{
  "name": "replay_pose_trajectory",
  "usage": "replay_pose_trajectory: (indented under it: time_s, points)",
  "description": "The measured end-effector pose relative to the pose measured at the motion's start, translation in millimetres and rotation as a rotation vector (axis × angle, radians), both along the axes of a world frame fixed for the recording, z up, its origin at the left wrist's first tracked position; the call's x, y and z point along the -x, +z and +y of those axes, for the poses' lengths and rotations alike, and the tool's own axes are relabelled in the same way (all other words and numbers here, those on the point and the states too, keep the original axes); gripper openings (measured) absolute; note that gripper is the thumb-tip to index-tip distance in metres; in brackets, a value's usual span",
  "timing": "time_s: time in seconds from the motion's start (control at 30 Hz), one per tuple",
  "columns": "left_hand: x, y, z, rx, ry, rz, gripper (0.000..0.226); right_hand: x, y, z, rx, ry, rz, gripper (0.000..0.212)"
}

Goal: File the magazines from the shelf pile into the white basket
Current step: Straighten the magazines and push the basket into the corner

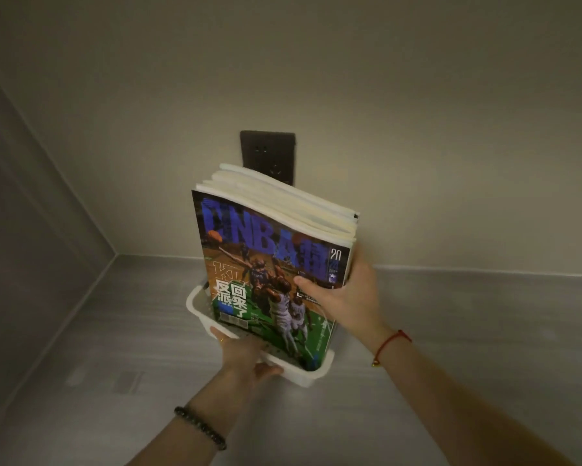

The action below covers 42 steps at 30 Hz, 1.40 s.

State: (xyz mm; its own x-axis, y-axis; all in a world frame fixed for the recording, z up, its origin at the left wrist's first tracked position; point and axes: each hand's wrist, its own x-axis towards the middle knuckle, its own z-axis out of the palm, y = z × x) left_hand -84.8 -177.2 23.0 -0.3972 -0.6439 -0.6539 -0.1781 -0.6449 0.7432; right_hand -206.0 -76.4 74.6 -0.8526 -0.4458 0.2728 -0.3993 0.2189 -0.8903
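Observation:
A thick stack of magazines stands upright in the white basket on the grey shelf. The front cover shows basketball players and a blue NBA title. My right hand grips the stack's right edge, thumb on the front cover and fingers behind. My left hand holds the basket's near rim, fingers curled over it and thumb beneath. The stack's lower part sits inside the basket and leans back toward the wall.
A dark wall socket sits on the beige back wall just behind the magazines. The grey side wall closes the shelf on the left. The shelf surface spreads to both sides of the basket.

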Motion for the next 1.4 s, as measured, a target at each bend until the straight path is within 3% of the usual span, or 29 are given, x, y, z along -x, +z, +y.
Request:
replay_pose_trajectory:
  time_s: [0.2,0.4,0.63,0.77,0.9,1.17,1.4]
  points:
    - [-7,-3,80,0.049,-0.133,0.083,0.062,-10,-2,97,0.026,-0.106,0.046,0.068]
    - [34,-6,199,0.017,-0.379,0.086,0.058,9,-1,244,0.025,-0.304,0.06,0.077]
    - [92,-1,370,0.002,-0.762,0.079,0.057,24,1,447,0.061,-0.617,0.059,0.069]
    - [124,-2,474,-0.013,-0.92,0.053,0.043,26,1,557,0.05,-0.795,0.074,0.066]
    - [153,-6,563,-0.018,-1.053,0.048,0.054,28,0,650,0.023,-0.945,0.094,0.06]
    - [193,-10,685,-0.058,-1.202,0.023,0.083,40,-1,771,-0.016,-1.096,0.109,0.062]
    - [209,-9,742,-0.046,-1.293,0.05,0.082,46,-1,825,-0.044,-1.186,0.114,0.064]
